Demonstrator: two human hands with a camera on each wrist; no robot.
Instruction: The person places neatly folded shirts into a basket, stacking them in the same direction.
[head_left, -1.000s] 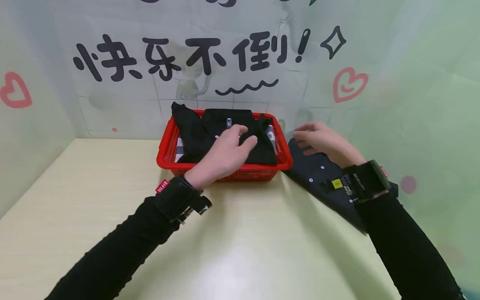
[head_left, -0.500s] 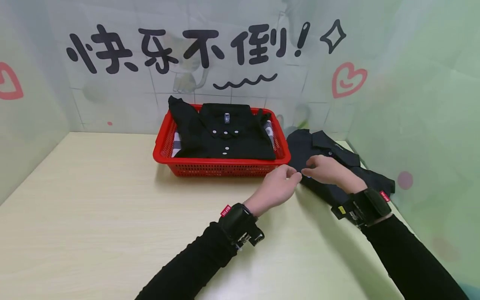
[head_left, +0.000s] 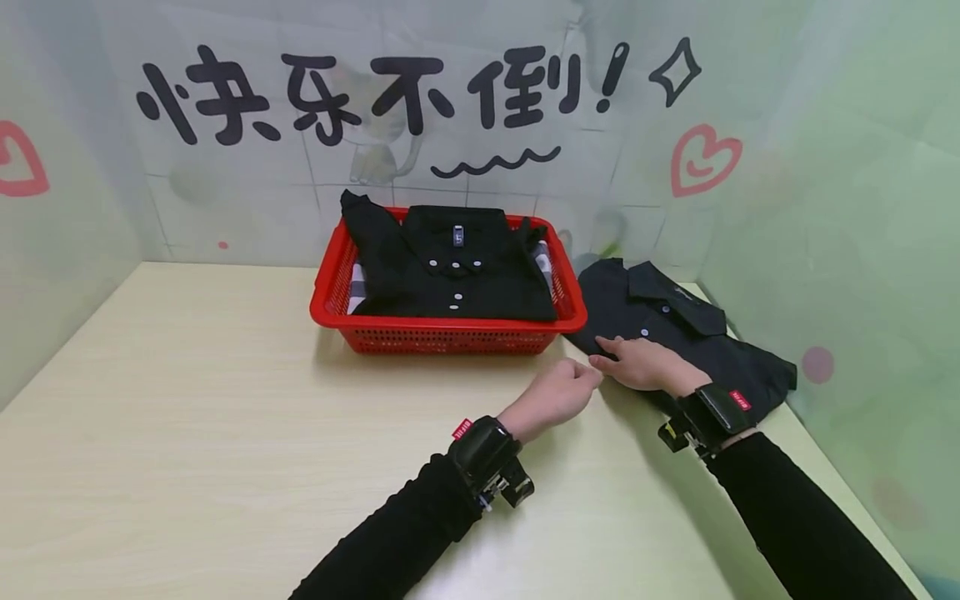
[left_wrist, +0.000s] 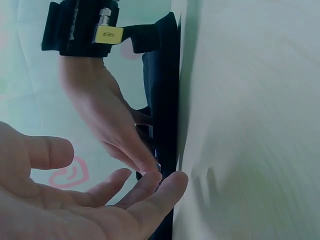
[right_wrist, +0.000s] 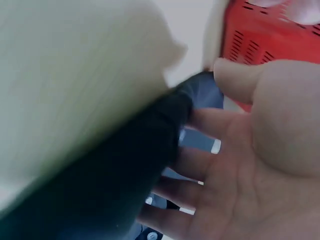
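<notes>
Right grip (head_left: 647, 365) lowered, fingers (right_wrist: 192, 163) extended, seemingly touching shirt (head_left: 686, 335)

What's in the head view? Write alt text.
A person's left hand and right hand are at the near edge of a folded navy collared shirt on a pale table, beside a red plastic basket holding a black buttoned shirt.

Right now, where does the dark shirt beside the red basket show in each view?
Head: the dark shirt lies right of centre.
Left wrist: the dark shirt is a narrow upright strip near centre.
Right wrist: the dark shirt runs from lower left towards centre.
Shared landmark: the right hand.
</notes>
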